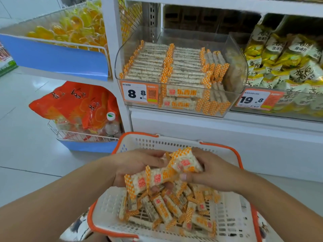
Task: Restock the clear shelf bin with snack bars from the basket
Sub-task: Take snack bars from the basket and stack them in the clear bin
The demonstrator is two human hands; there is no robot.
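Crinkly-wrapped snack bars (158, 179), light and brittle, sit bunched lengthwise between my left hand (136, 165) and right hand (215, 172), both grasping, above basket (232, 215).

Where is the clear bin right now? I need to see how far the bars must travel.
In the head view, the clear bin sits on the shelf above the basket, centre frame.

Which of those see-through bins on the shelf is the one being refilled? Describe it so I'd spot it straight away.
Start at the white shelf unit behind the basket. The clear shelf bin sits directly above the basket, filled with neat rows of snack bars in orange-and-white checked wrappers. Its price tag reads 8.8, while the neighbouring bin on the right holds yellow packets and shows 19.8.
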